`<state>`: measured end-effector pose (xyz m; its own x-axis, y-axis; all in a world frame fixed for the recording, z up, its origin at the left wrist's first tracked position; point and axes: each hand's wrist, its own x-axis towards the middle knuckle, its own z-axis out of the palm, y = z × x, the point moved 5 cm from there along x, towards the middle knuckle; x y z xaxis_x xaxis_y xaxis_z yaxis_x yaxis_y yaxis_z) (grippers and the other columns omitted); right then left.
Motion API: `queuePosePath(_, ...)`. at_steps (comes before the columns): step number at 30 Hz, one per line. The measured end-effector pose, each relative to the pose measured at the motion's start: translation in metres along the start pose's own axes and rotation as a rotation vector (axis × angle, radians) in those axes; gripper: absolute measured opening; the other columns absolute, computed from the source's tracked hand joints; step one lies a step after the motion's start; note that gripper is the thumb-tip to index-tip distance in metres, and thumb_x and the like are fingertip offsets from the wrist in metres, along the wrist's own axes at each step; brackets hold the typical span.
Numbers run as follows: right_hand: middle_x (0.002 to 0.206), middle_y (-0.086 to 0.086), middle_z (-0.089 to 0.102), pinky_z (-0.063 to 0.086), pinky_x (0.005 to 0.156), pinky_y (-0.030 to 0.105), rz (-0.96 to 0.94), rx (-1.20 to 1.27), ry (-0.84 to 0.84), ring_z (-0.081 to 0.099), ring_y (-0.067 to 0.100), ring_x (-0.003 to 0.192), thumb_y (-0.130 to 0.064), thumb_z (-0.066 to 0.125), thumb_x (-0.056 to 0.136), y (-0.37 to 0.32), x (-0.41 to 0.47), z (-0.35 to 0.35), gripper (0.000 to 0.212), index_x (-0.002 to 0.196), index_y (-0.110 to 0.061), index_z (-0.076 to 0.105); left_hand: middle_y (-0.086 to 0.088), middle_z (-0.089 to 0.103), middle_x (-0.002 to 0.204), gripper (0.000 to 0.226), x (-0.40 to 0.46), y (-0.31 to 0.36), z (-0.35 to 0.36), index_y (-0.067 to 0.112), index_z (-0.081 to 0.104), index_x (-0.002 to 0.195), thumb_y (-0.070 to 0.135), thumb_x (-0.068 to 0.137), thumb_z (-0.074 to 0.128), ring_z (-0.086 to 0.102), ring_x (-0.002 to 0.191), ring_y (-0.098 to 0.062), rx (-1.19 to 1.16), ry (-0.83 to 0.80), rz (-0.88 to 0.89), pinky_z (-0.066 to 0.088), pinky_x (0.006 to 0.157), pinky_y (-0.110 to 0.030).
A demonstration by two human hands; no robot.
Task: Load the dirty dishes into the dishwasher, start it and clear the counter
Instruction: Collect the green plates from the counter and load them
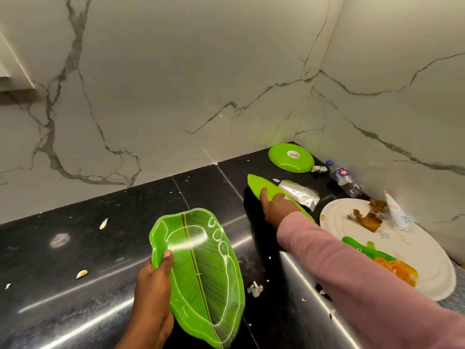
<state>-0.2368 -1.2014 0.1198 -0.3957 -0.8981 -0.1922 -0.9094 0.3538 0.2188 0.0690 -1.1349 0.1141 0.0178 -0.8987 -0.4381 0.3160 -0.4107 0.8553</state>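
My left hand [153, 280] grips a green leaf-shaped plate [201, 273] by its left edge, thumb on top, above the black counter [100, 248]. My right hand [275, 209], in a pink sleeve, holds a second green leaf-shaped plate [261, 185] tilted on edge near the corner. A round green plate [290, 157] lies upside down in the back corner. A large white plate [352, 220] with brown and orange food scraps and a green wrapper sits at the right.
A crumpled foil packet [300, 193] lies behind the tilted plate. A small plastic water bottle [346, 180] lies by the right wall. Garlic peels [82, 274] and white scraps litter the counter. Marble walls close the back and right.
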Motion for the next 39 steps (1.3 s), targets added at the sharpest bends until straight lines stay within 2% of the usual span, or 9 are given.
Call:
queuePosePath(6, 0.105, 0.030, 0.059, 0.034, 0.069, 0.038, 0.110, 0.838, 0.503, 0.057, 0.043, 0.095, -0.006, 0.046, 0.091, 0.062, -0.054, -0.093, 0.032, 0.123, -0.002, 0.043, -0.023, 0.068, 0.105, 0.031, -0.006, 0.002, 0.013, 0.005, 0.061, 0.116, 0.029, 0.100, 0.049, 0.066, 0.095, -0.038, -0.009, 0.015, 0.022, 0.054, 0.078, -0.044)
queuePosePath(9, 0.094, 0.021, 0.063, 0.045, 0.079, 0.039, 0.111, 1.218, 0.431, 0.059, 0.038, 0.090, -0.024, 0.051, 0.084, 0.055, -0.087, -0.081, 0.020, 0.099, -0.012, 0.055, -0.018, 0.069, 0.108, 0.054, -0.013, 0.005, 0.028, 0.009, 0.062, 0.117, 0.054, 0.092, 0.046, 0.067, 0.097, -0.036, -0.006, -0.005, 0.040, 0.056, 0.082, -0.049)
queuePosePath(11, 0.094, 0.014, 0.066, 0.048, 0.087, 0.049, 0.069, 1.336, 0.307, 0.061, 0.037, 0.092, -0.041, 0.048, 0.072, 0.038, -0.102, -0.059, 0.035, 0.093, -0.015, 0.059, -0.017, 0.071, 0.102, 0.057, -0.017, 0.009, 0.036, 0.008, 0.064, 0.113, 0.056, 0.092, 0.040, 0.069, 0.086, -0.030, -0.032, -0.004, 0.026, 0.060, 0.065, -0.037)
queuePosePath(15, 0.091, 0.008, 0.068, 0.050, 0.083, 0.049, 0.008, 1.275, 0.162, 0.063, 0.030, 0.088, -0.044, 0.045, 0.070, 0.002, -0.141, -0.028, 0.044, 0.098, -0.013, 0.061, -0.015, 0.072, 0.097, 0.061, -0.025, 0.013, 0.046, 0.008, 0.063, 0.114, 0.058, 0.094, 0.036, 0.073, 0.073, -0.021, -0.061, -0.104, -0.024, 0.057, 0.051, -0.028)
queuePosePath(22, 0.104, -0.010, 0.070, 0.054, 0.080, 0.024, 0.092, 1.535, -0.072, 0.068, 0.006, 0.095, -0.016, 0.048, 0.099, -0.023, -0.214, -0.004, 0.023, 0.120, -0.025, 0.055, -0.017, 0.074, 0.094, 0.061, -0.049, 0.017, 0.042, 0.009, 0.065, 0.114, 0.058, 0.094, 0.035, 0.072, 0.085, -0.033, 0.048, -0.280, -0.094, 0.058, 0.073, -0.045)
queuePosePath(25, 0.113, -0.011, 0.067, 0.051, 0.094, 0.035, 0.169, 1.519, 0.006, 0.066, 0.008, 0.101, -0.020, 0.049, 0.099, -0.022, -0.235, -0.003, 0.030, 0.126, -0.031, 0.049, -0.017, 0.074, 0.092, 0.055, -0.059, 0.021, 0.045, 0.010, 0.065, 0.112, 0.053, 0.097, 0.034, 0.073, 0.079, -0.030, 0.071, -0.393, -0.146, 0.059, 0.061, -0.041)
queuePosePath(30, 0.109, 0.001, 0.070, 0.054, 0.090, 0.041, 0.363, 1.544, 0.080, 0.068, 0.018, 0.096, -0.022, 0.051, 0.098, -0.010, -0.278, -0.008, 0.017, 0.113, -0.028, 0.056, -0.013, 0.075, 0.089, 0.032, -0.085, 0.025, 0.051, 0.009, 0.064, 0.105, 0.037, 0.095, 0.055, 0.073, 0.077, -0.027, 0.281, -0.568, -0.128, 0.056, 0.060, -0.034)
queuePosePath(35, 0.104, 0.001, 0.071, 0.053, 0.089, 0.043, 0.474, 1.533, 0.192, 0.068, 0.020, 0.094, -0.028, 0.052, 0.098, 0.000, -0.342, -0.014, 0.017, 0.112, -0.023, 0.058, -0.014, 0.073, 0.099, 0.028, -0.128, 0.021, 0.045, 0.007, 0.062, 0.111, 0.030, 0.095, 0.057, 0.068, 0.096, -0.033, 0.378, -0.673, -0.138, 0.054, 0.085, -0.051)
queuePosePath(39, 0.102, 0.000, 0.071, 0.053, 0.088, 0.045, 0.508, 1.504, 0.287, 0.068, 0.019, 0.094, -0.032, 0.053, 0.097, 0.001, -0.408, -0.014, 0.013, 0.107, -0.024, 0.057, -0.010, 0.073, 0.088, 0.016, -0.184, 0.019, 0.028, 0.011, 0.062, 0.104, 0.024, 0.097, 0.054, 0.070, 0.079, -0.022, 0.386, -0.731, -0.111, 0.052, 0.060, -0.031)
